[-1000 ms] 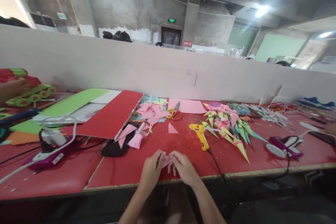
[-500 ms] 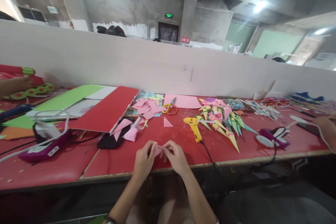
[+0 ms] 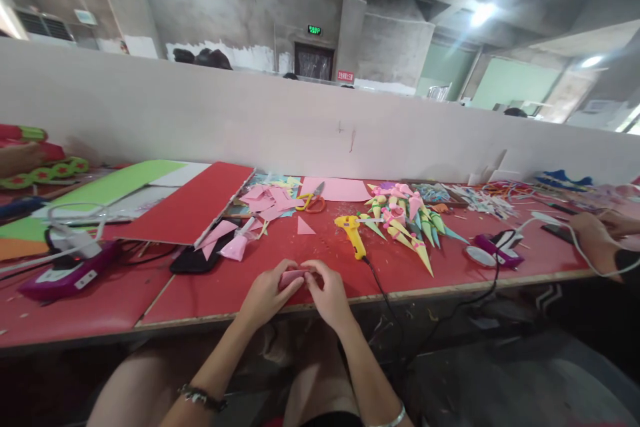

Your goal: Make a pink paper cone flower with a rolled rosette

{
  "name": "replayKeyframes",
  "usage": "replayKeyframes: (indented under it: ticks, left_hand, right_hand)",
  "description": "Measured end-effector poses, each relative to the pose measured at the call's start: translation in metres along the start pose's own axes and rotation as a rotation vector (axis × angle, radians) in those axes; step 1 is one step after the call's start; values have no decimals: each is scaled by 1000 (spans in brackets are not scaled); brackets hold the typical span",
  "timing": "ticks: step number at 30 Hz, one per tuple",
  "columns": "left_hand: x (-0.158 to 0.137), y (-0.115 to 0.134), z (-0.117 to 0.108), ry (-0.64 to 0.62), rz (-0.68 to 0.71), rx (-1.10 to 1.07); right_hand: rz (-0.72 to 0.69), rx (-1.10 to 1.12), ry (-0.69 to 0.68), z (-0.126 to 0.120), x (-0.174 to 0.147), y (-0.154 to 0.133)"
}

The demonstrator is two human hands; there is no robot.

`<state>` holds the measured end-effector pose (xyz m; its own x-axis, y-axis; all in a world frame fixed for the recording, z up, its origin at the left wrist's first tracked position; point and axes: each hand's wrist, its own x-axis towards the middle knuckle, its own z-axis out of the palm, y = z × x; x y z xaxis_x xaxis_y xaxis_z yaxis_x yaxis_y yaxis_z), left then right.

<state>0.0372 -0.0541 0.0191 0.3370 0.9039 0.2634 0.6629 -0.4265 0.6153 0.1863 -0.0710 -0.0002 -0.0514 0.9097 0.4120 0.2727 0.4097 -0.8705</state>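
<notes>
Between both hands, at the table's front edge, is a small piece of pink craft foam or paper [image 3: 291, 277], bent or rolled and partly covered by fingers. My left hand [image 3: 270, 290] pinches its left part, thumb along the front. My right hand [image 3: 325, 288] closes on its right end. Beyond them lies a pink triangle [image 3: 305, 227]. A yellow glue gun [image 3: 351, 237] rests to the right, beside a pile of yellow, green and blue cones with pink trim [image 3: 405, 220]. Yellow-and-orange-handled scissors [image 3: 313, 200] lie farther back on a pink sheet [image 3: 345, 189].
Left are a pink scrap pile [image 3: 267, 200], a black phone [image 3: 195, 260], a red board [image 3: 193, 203] and a purple power strip [image 3: 70, 273]. Another purple power strip [image 3: 500, 250] sits right, near a co-worker's hands [image 3: 595, 230]. The glue gun's cord hangs over the edge.
The pink piece has turned and now lies more sideways, with both hands wrapped closer around it. The view has shifted slightly. At the right, more of the co-worker's arm shows.
</notes>
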Motion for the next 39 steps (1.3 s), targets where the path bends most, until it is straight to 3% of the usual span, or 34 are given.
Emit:
replayKeyframes:
  ticks: [7,13,18,23,28,31,36,39]
  left_hand:
    - [2,2,-3,-62,34,-29]
    - [13,7,-23,-208,143,-15]
    - [33,12,-46,-202,245,-12]
    - [41,-6,-38,-170,186,51]
    - [35,-24,-26,-312,193,153]
    - [34,-27,-26,-293,161,148]
    - [35,-34,-31,-373,62,85]
    - [38,-40,-31,-370,98,24]
  right_hand:
    - [-51,-637,222,-20,-6,14]
    - [-168,-787,310,-13,-11,23]
    - [-256,-844,389,-12,-16,26]
    - [-261,-846,357,-13,-18,27]
    - [-211,-826,318,-14,-18,25]
    - [-178,-719,262,-14,-16,20]
    - [-122,-477,199,-10,-7,-2]
    - [-139,-377,163,-8,10,-26]
